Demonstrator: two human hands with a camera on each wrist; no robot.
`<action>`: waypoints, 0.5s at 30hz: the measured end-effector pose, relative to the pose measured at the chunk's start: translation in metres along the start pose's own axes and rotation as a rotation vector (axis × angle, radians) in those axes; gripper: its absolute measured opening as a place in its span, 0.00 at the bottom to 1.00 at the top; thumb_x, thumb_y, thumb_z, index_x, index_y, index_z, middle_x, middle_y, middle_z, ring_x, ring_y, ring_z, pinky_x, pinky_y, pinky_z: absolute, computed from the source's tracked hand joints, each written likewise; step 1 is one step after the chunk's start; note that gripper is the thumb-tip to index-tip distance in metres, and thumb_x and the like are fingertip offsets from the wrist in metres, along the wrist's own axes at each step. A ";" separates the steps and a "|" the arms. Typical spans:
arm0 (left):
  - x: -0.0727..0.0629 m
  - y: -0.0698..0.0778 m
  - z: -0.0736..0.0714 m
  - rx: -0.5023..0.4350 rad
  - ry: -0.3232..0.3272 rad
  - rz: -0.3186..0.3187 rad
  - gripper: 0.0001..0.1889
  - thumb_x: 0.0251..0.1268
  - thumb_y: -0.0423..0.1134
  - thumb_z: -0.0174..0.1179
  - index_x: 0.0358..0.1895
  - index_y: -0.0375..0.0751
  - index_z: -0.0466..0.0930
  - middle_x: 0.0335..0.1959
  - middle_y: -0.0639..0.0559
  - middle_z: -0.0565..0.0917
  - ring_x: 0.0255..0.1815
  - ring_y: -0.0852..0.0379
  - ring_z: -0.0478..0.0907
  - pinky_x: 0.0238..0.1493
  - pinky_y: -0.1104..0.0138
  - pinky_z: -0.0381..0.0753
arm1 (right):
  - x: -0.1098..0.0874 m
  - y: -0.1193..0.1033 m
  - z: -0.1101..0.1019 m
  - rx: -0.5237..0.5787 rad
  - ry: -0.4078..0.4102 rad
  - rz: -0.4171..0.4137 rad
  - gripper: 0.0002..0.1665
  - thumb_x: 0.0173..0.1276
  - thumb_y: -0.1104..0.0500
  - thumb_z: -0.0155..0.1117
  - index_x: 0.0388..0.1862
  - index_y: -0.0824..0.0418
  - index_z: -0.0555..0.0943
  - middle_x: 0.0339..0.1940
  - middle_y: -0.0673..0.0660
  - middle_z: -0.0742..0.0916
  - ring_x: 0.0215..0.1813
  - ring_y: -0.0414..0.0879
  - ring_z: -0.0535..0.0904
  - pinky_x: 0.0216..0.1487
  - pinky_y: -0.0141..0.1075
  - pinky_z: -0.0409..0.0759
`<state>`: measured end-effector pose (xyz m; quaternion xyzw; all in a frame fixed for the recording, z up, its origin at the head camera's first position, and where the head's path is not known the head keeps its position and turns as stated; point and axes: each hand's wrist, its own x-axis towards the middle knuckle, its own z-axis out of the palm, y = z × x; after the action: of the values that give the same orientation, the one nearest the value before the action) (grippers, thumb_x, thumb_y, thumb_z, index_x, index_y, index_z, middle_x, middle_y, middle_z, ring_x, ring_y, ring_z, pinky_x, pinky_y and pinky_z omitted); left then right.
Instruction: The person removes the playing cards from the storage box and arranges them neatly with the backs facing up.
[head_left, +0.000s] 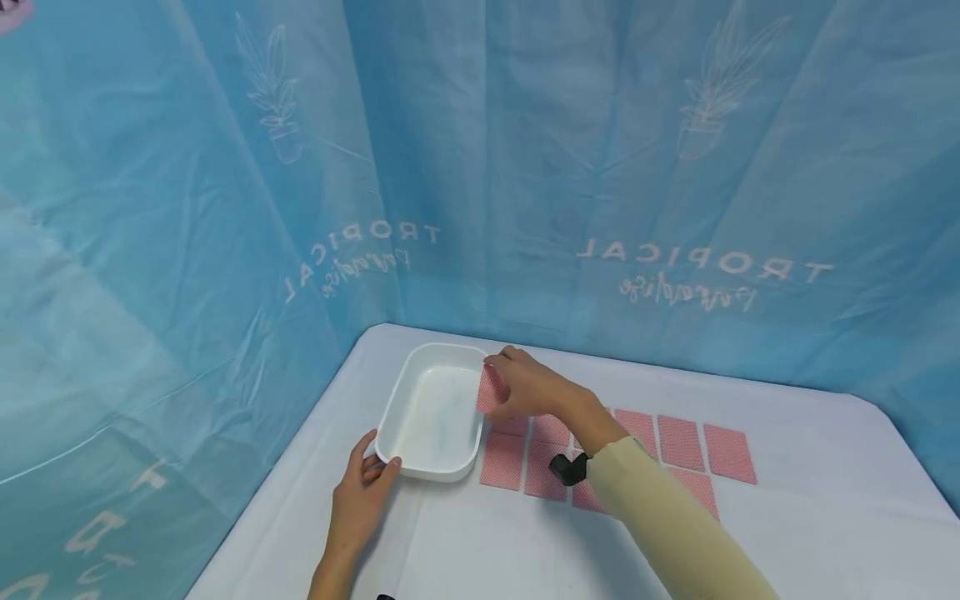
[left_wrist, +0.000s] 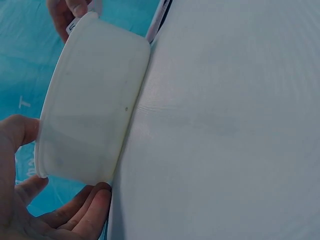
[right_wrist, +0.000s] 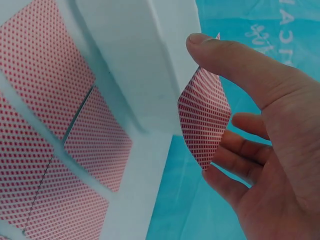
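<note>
A white plastic tub with rounded corners stands on the table's left part, its inside bare. My left hand grips its near left corner, thumb at the rim and fingers round the outside wall and low by the base. Over the tub's right rim, my right hand holds one playing card with a red-and-white patterned back. The card bows between thumb and fingers, its back toward the right wrist camera. In the left wrist view, part of its pale printed face shows beside the tub's far end.
Several more cards lie back-up in rows right of the tub, partly hidden under my right forearm. A white cloth covers the table. Blue printed curtains hang behind it and along the left side.
</note>
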<state>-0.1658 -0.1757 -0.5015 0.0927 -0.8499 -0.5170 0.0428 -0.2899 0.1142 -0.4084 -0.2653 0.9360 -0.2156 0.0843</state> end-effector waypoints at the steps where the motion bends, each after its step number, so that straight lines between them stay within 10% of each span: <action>1: 0.000 0.000 -0.001 0.001 0.002 0.001 0.39 0.61 0.64 0.58 0.73 0.58 0.57 0.59 0.46 0.77 0.54 0.50 0.78 0.55 0.50 0.77 | -0.001 0.001 0.000 0.014 0.003 0.003 0.56 0.46 0.40 0.78 0.72 0.56 0.65 0.59 0.50 0.70 0.58 0.43 0.66 0.55 0.38 0.76; 15: -0.001 -0.002 -0.002 -0.029 0.011 0.035 0.37 0.61 0.62 0.60 0.72 0.59 0.59 0.59 0.46 0.77 0.54 0.51 0.78 0.54 0.49 0.77 | -0.016 0.023 0.003 0.005 -0.008 0.053 0.50 0.46 0.45 0.80 0.68 0.54 0.69 0.56 0.51 0.71 0.52 0.44 0.68 0.47 0.37 0.78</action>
<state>-0.1640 -0.1785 -0.5020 0.0801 -0.8435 -0.5279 0.0579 -0.2856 0.1392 -0.4210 -0.2412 0.9418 -0.2144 0.0943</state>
